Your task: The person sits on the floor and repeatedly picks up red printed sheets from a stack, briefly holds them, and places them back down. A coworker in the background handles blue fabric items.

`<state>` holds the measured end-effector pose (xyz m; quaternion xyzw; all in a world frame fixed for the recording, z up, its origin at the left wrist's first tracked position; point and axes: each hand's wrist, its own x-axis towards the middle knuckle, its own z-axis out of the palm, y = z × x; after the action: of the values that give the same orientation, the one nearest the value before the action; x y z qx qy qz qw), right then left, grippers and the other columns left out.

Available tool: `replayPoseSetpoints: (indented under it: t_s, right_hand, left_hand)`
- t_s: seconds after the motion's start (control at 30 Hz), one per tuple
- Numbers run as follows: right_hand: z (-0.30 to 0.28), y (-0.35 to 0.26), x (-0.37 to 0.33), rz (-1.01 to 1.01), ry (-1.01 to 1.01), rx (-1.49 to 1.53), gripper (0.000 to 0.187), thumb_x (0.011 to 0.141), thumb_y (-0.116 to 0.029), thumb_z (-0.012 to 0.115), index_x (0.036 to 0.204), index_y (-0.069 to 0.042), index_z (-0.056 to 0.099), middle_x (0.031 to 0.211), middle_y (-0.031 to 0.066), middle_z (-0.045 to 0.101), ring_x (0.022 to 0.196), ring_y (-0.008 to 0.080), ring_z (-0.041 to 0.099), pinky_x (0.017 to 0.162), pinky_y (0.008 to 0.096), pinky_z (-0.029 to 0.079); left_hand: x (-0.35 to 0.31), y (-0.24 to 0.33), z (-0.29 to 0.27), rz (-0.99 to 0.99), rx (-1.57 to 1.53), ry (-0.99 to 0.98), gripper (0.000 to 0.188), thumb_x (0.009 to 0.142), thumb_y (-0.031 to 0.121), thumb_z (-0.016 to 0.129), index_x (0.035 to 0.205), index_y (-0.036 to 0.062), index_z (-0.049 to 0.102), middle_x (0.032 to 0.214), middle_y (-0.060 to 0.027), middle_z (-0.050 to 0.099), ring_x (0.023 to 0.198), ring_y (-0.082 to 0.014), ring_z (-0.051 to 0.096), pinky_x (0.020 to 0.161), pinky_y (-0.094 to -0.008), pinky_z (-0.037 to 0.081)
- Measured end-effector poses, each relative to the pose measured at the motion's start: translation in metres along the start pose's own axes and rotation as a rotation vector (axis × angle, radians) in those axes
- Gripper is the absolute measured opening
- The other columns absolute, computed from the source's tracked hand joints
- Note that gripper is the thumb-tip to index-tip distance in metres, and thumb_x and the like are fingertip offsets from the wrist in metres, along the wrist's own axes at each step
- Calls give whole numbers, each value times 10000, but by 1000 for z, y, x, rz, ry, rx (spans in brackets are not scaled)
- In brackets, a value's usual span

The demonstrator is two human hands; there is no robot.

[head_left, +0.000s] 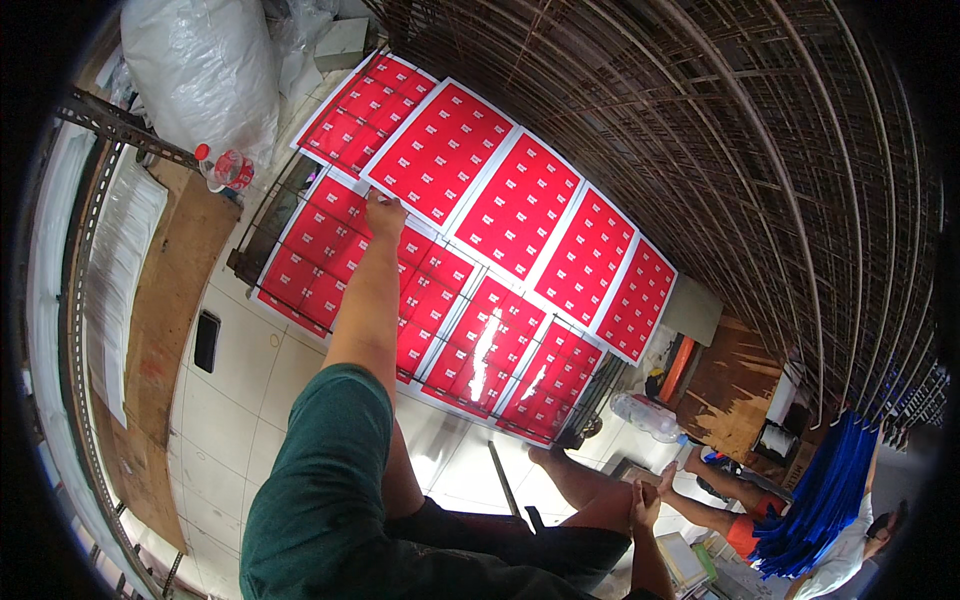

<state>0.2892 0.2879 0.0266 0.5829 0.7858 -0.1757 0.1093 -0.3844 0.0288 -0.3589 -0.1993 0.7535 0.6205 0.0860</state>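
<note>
My left hand (pixel 385 215) reaches out to the near corner of a red printed sheet (pixel 440 150) with a white border, its fingers closed on that edge. This sheet belongs to a row of similar sheets lying on top of a wire rack. Beneath the wires, a lower row shows another red sheet (pixel 320 250) and a glossy red sheet (pixel 487 345). My right hand (pixel 646 505) is by my bent right knee, fingers drawn together; whatever they may hold is too small to make out.
Stacked wire racks (pixel 700 120) rise at the far right. A phone (pixel 206 341) lies on the tiled floor. A plastic bottle (pixel 232 170) and a white sack (pixel 205 80) are at the far left. Beside a clear bottle (pixel 650 416), another person sits near blue strips (pixel 825 495).
</note>
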Motion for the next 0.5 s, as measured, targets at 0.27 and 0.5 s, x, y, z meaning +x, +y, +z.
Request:
replayPoseSetpoints:
  t_s: [0.27,0.5]
  right_hand:
    - [-3,-8,-4,-33,6,87,409,822,-395,586,882,7,626,910,155,604,881,278,575,794,359,431]
    - [6,15,-5,-130,29,148,385,815,-379,592,871,-1,636,909,162,612,894,298,570,814,372,424]
  left_hand:
    - [-33,46,-9,122,299,114,406,695,164,623,1067,26,538,952,-194,629,907,-337,607,788,-415,480]
    - [-85,122,-47,-69,591,108,526,719,235,598,1185,44,447,1083,-218,572,1006,-395,546,863,-459,448]
